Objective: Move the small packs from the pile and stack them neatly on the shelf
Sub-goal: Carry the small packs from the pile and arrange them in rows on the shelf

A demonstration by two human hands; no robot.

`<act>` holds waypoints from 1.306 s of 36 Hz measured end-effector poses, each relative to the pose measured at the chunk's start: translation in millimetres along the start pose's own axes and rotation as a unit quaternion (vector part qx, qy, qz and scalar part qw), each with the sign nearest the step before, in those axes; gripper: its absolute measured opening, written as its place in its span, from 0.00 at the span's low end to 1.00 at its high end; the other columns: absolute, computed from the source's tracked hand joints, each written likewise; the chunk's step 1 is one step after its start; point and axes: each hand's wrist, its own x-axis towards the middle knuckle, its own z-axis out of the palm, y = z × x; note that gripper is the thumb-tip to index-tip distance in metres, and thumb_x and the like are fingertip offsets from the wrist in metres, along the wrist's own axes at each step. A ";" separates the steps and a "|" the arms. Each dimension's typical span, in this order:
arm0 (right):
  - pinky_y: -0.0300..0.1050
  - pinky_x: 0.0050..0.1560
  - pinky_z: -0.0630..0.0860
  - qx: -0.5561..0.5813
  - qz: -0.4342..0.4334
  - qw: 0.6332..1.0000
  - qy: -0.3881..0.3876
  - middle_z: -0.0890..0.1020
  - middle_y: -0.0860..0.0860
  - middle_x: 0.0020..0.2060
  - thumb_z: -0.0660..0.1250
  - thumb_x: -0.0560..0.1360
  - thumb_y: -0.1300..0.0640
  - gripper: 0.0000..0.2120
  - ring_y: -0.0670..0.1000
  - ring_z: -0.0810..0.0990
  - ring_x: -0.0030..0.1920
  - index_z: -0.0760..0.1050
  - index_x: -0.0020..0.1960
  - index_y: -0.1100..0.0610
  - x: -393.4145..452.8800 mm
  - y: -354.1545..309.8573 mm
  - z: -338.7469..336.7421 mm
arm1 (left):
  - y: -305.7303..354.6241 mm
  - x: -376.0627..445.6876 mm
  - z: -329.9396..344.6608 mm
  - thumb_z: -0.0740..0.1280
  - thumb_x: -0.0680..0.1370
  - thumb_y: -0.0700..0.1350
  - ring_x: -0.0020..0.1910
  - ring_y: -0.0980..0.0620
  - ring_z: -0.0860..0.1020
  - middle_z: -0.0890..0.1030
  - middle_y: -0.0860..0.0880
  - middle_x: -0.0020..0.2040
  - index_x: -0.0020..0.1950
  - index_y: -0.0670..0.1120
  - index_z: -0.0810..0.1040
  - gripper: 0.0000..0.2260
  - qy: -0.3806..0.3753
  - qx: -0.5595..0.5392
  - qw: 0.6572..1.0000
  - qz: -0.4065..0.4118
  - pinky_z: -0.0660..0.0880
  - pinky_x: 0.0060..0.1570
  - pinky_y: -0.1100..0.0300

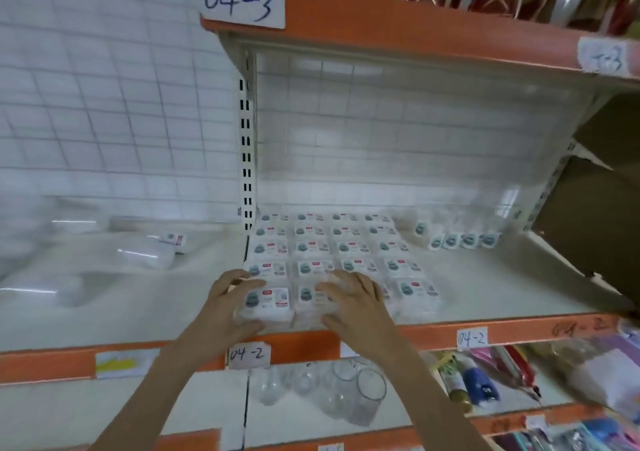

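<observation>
Both hands on the near packs of the shelf grid

The left hand curls its fingers round the near-left pack; the right hand lies with fingers spread over the next pack, at the shelf front edge.

packs lying in rows at shelf left end, back to front edge | loose packs sitting behind-right | glasses standing on shelf below
</observation>
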 end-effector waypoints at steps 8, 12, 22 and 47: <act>0.63 0.58 0.69 0.018 0.000 0.999 0.030 0.74 0.57 0.62 0.63 0.69 0.48 0.20 0.60 0.75 0.61 0.68 0.61 0.44 -8.7 8.0 12.1 | 20.0 -3.1 14.1 0.75 0.62 0.53 0.65 0.76 0.52 0.54 0.59 0.72 0.53 0.81 0.64 0.32 0.018 -0.063 0.995 -0.073 0.55 0.63 0.77; 0.65 0.63 0.64 0.016 -0.008 1.000 0.023 0.71 0.58 0.65 0.56 0.74 0.48 0.18 0.61 0.71 0.64 0.65 0.64 0.44 -7.9 11.1 17.0 | 24.6 -1.7 19.4 0.67 0.57 0.63 0.67 0.72 0.53 0.55 0.58 0.72 0.53 0.79 0.63 0.27 0.027 -0.051 0.992 -0.114 0.53 0.54 0.85; 0.64 0.60 0.69 0.007 -0.021 1.000 0.002 0.73 0.56 0.61 0.61 0.71 0.49 0.20 0.61 0.74 0.60 0.68 0.63 0.45 -9.4 13.9 11.9 | 45.5 -0.2 17.4 0.75 0.65 0.50 0.62 0.59 0.66 0.58 0.65 0.66 0.59 0.57 0.70 0.26 0.002 -0.007 0.985 -0.173 0.64 0.53 0.76; 0.44 0.59 0.72 0.245 -0.186 0.942 -0.132 0.76 0.42 0.59 0.61 0.72 0.48 0.20 0.46 0.71 0.60 0.72 0.63 0.48 -114.4 -102.4 59.5 | 89.4 -231.2 20.5 0.75 0.63 0.45 0.46 0.48 0.81 0.82 0.48 0.48 0.51 0.47 0.80 0.17 0.142 0.341 0.876 -0.310 0.79 0.42 0.54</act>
